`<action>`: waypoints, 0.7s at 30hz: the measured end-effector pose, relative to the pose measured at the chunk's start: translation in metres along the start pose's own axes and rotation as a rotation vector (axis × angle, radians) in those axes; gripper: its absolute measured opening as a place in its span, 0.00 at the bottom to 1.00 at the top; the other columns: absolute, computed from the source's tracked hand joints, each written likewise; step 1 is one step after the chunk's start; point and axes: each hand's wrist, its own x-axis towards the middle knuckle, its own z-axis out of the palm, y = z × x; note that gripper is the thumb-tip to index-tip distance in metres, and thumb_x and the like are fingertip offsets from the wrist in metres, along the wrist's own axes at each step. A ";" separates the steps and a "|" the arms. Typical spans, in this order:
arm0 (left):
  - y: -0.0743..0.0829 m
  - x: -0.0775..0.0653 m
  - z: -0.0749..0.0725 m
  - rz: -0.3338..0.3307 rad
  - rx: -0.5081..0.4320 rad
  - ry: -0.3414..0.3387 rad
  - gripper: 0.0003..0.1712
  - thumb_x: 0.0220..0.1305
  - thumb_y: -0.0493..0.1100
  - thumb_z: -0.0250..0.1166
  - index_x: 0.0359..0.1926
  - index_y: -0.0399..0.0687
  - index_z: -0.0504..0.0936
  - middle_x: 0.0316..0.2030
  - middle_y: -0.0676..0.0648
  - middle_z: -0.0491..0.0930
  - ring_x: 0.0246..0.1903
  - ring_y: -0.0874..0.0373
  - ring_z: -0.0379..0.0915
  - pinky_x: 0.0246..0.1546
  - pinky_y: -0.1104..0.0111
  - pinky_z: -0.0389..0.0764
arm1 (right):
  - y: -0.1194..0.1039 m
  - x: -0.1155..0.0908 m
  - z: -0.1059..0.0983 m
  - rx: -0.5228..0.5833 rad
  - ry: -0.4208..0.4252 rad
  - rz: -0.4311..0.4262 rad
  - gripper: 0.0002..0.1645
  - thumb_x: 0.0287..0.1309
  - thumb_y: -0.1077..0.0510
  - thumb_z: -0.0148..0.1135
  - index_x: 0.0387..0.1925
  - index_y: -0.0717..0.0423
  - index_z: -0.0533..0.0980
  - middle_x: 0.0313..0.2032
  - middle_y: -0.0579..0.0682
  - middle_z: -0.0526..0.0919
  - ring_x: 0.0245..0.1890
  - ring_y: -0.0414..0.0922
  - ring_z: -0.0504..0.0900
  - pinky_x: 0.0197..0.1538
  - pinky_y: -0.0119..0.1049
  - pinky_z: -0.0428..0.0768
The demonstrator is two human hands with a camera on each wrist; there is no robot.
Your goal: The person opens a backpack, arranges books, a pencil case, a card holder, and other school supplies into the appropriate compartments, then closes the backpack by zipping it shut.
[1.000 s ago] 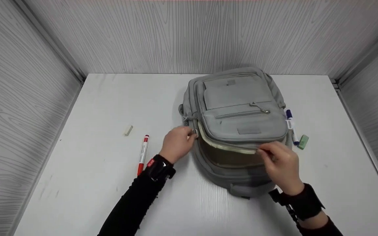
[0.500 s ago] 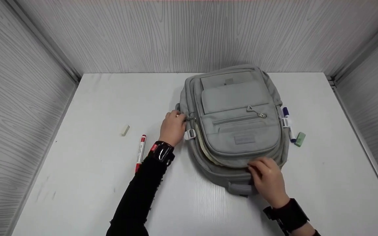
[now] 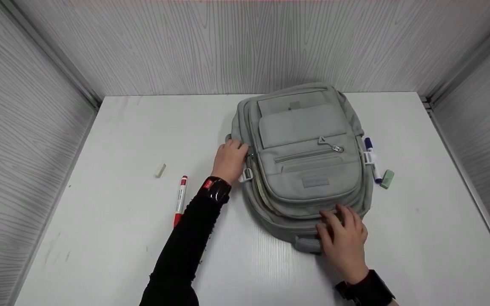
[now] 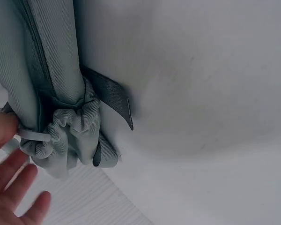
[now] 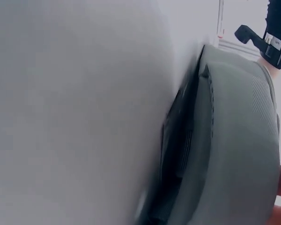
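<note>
A grey backpack (image 3: 309, 144) lies on its back on the white table, its top handle (image 3: 308, 245) toward me. Along its left edge an unzipped seam (image 3: 261, 191) gapes slightly, showing pale lining. At that side my left hand (image 3: 231, 161) pinches a pale zipper pull (image 4: 35, 135) between thumb and forefinger, the other fingers loose; the contact is partly hidden. A white buckle (image 3: 246, 175) hangs just below this hand. My right hand (image 3: 343, 242) rests with spread fingers on the near right edge of the backpack, holding nothing.
Left of the backpack lie a red-capped marker (image 3: 180, 199) and a small whitish eraser (image 3: 160, 170). A blue-capped marker (image 3: 373, 163) lies against its right side, beside a green eraser (image 3: 387, 179). Grey wood-grain walls (image 3: 194, 46) enclose the table.
The raised front flap has come down, covering the dark opening. My left hand moved up the bag's left side; my right hand lowered the flap, then let go and spread its fingers.
</note>
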 end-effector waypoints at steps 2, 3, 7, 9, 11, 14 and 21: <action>0.000 -0.001 0.000 0.022 0.014 0.024 0.04 0.65 0.35 0.62 0.39 0.40 0.81 0.41 0.42 0.81 0.44 0.45 0.76 0.45 0.54 0.79 | 0.002 0.002 -0.002 -0.002 -0.016 -0.009 0.17 0.60 0.59 0.66 0.51 0.57 0.80 0.60 0.68 0.71 0.63 0.67 0.63 0.58 0.67 0.57; 0.001 -0.003 -0.001 0.022 0.018 0.029 0.03 0.64 0.35 0.62 0.38 0.39 0.81 0.39 0.42 0.80 0.43 0.46 0.76 0.43 0.55 0.79 | 0.003 0.003 -0.003 0.000 -0.027 -0.015 0.18 0.59 0.59 0.67 0.51 0.57 0.80 0.60 0.68 0.72 0.63 0.67 0.64 0.58 0.67 0.57; 0.011 -0.015 -0.011 -0.034 0.013 -0.057 0.06 0.65 0.33 0.59 0.41 0.37 0.79 0.40 0.40 0.82 0.43 0.45 0.75 0.43 0.56 0.78 | 0.007 0.007 -0.009 0.019 -0.075 -0.019 0.18 0.59 0.59 0.67 0.52 0.56 0.80 0.60 0.68 0.71 0.63 0.67 0.65 0.58 0.68 0.57; 0.019 -0.022 -0.018 -0.076 0.000 -0.132 0.08 0.66 0.33 0.56 0.43 0.36 0.78 0.41 0.39 0.83 0.43 0.45 0.75 0.44 0.56 0.77 | 0.008 0.007 -0.011 0.027 -0.091 -0.017 0.18 0.59 0.60 0.67 0.52 0.56 0.79 0.61 0.68 0.71 0.63 0.68 0.65 0.58 0.68 0.58; 0.026 -0.030 -0.024 -0.108 -0.027 -0.179 0.09 0.68 0.34 0.55 0.44 0.35 0.78 0.40 0.38 0.84 0.42 0.44 0.76 0.44 0.55 0.78 | 0.008 0.007 -0.013 0.024 -0.096 -0.013 0.18 0.59 0.60 0.67 0.52 0.56 0.79 0.61 0.68 0.71 0.62 0.68 0.67 0.57 0.68 0.59; 0.034 -0.043 -0.031 -0.149 -0.123 -0.198 0.07 0.68 0.35 0.56 0.40 0.34 0.77 0.35 0.37 0.83 0.38 0.43 0.78 0.41 0.54 0.79 | 0.010 0.008 -0.013 0.003 -0.102 -0.017 0.18 0.59 0.60 0.68 0.51 0.55 0.78 0.60 0.68 0.72 0.58 0.69 0.70 0.54 0.68 0.62; 0.048 -0.075 -0.037 -0.169 -0.392 -0.226 0.03 0.66 0.34 0.56 0.34 0.39 0.73 0.31 0.41 0.78 0.32 0.48 0.77 0.35 0.56 0.78 | 0.026 0.027 -0.019 -0.076 -0.216 -0.012 0.19 0.59 0.58 0.68 0.52 0.55 0.76 0.61 0.68 0.72 0.56 0.70 0.71 0.54 0.69 0.66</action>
